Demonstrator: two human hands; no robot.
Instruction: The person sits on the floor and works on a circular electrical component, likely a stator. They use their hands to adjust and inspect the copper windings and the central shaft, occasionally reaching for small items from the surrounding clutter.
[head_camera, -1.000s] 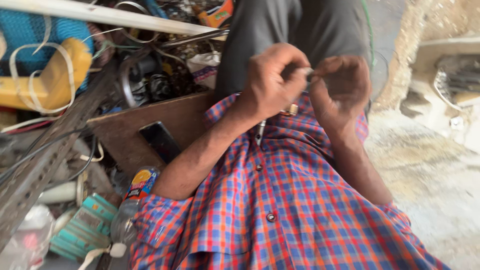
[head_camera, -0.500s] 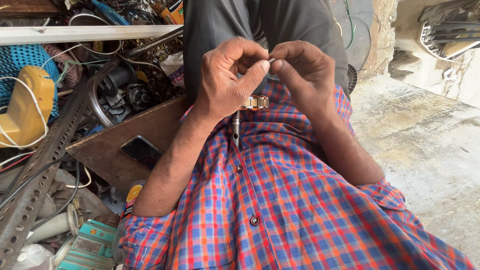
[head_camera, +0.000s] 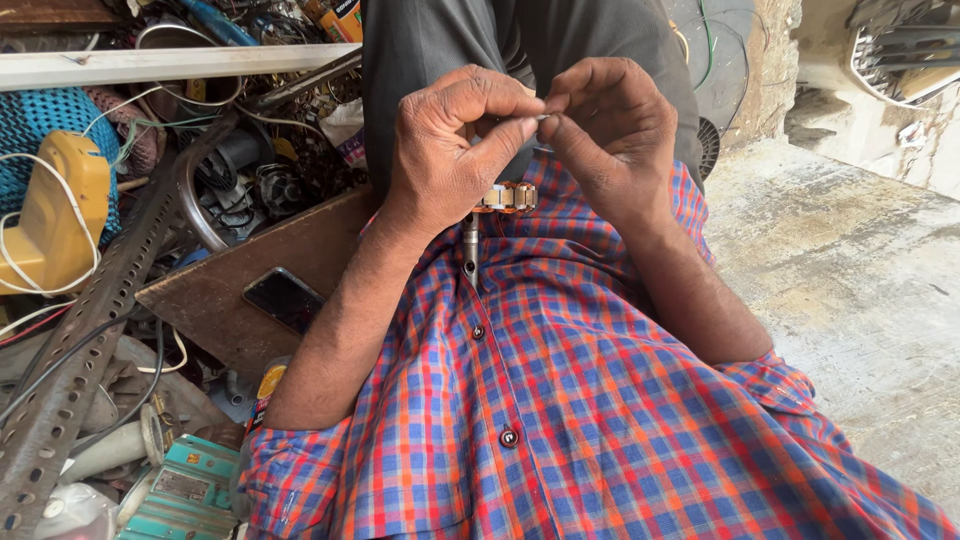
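The left hand (head_camera: 445, 150) and right hand (head_camera: 610, 130) are raised close together above the checked shirt (head_camera: 560, 400), w/ fingertips nearly meeting. Between them is a small thin metal piece (head_camera: 538, 117), very tiny; I cannot tell exactly what it is. The left grip is closed on it, thumb and forefinger pinching. The right grip is also closed, fingers curled and pressing at the same small piece from the other side.

Just below the hands, against the shirt, hangs a metal link band (head_camera: 507, 197), gold and silver colour, approx. at the shirt's lower edge. A thin metal tool (head_camera: 469, 250) lies on the shirt just under the band, pointing down along the button line. I cannot tell if the band is joined to the piece in the fingers, bc the left hand hides that part.

Above the shirt are grey trousers (head_camera: 450, 40). Left of the shirt lies a brown board (head_camera: 290, 260), and on it a dark phone (head_camera: 284, 299), screen up. Further left of the shirt is much clutter: a perforated metal bar (head_camera: 90, 340), a yellow device (head_camera: 55, 210) w/ white cable, and a teal motor (head_camera: 185, 490) near the shirt's left sleeve. Right of the shirt is a concrete floor (head_camera: 850, 290).
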